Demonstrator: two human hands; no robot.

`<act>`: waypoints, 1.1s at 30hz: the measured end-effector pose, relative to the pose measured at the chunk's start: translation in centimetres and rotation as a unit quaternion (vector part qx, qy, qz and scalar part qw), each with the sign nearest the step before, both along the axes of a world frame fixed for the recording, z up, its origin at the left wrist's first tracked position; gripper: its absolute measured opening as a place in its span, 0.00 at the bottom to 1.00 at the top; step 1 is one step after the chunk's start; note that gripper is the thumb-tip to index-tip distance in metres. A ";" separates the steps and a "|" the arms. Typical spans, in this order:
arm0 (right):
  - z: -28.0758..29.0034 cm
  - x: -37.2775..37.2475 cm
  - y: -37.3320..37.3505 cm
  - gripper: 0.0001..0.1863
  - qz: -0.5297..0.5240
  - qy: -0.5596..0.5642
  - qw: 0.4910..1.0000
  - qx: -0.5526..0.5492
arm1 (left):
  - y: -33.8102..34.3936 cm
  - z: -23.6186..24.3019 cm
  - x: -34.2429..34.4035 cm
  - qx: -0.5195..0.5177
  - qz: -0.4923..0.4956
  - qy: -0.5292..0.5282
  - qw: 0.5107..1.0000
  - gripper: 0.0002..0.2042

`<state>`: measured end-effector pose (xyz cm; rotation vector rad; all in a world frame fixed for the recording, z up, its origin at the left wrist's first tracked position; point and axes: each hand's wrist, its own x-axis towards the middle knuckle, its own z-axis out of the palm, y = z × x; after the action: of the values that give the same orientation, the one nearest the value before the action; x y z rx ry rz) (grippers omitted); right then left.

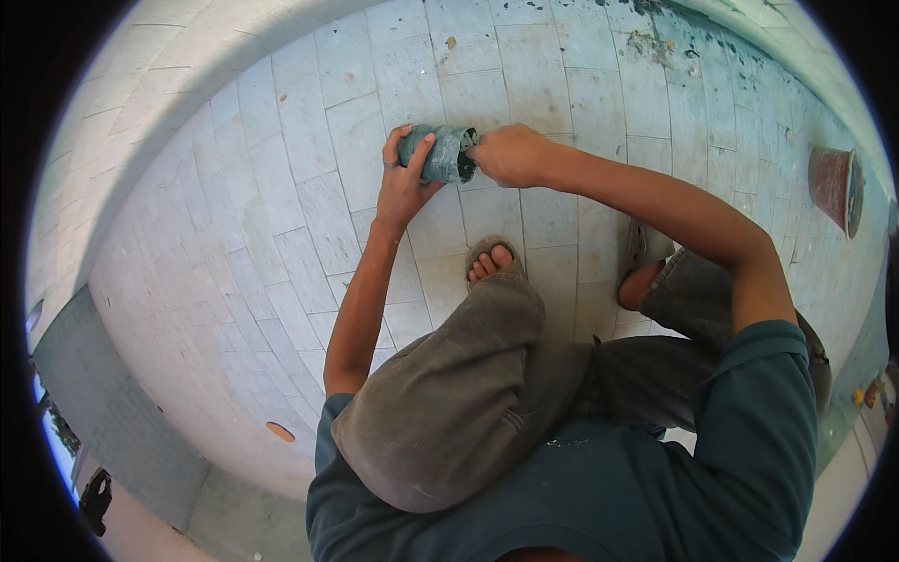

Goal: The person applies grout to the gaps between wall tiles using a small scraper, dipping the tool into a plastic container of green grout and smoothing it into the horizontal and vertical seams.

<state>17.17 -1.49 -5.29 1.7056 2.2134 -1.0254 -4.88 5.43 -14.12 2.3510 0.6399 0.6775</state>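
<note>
A grey-green, smeared cylindrical can [436,153] lies tipped on its side above the tiles, its dark mouth turned to the right. My left hand [408,176] is wrapped round the can's left end, thumb and fingers pressed against its wall. At the mouth, my right hand [510,155] is closed in a fist, knuckles toward the can. Something thin and dark shows between that fist and the opening, but its kind is hidden. The inside of the can is mostly in shadow.
Pale tiles [318,253] cover the floor around me. My sandalled foot [493,262] is just below the can. A reddish-brown bucket [830,187] stands at the far right. Dark crumbs [651,45] are scattered near the far edge. An orange oval spot [280,432] shows at lower left.
</note>
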 end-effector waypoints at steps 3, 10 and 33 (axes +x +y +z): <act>0.1 0.0 -0.6 0.11 -0.068 0.021 0.997 -0.039 | 0.1 0.1 0.0 -0.003 0.001 0.017 1.000 0.50; -3.7 1.0 -2.3 0.17 -0.130 0.198 0.971 -0.037 | 0.0 0.3 0.1 0.007 -0.003 0.035 0.999 0.51; -0.5 4.8 2.7 0.19 -0.566 0.661 0.492 0.024 | -1.5 -3.3 -2.5 -0.233 0.237 -0.071 0.941 0.48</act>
<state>22.01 1.23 -5.81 2.8885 0.6326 -3.4935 -7.36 3.91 -17.40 1.7045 1.1760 0.7882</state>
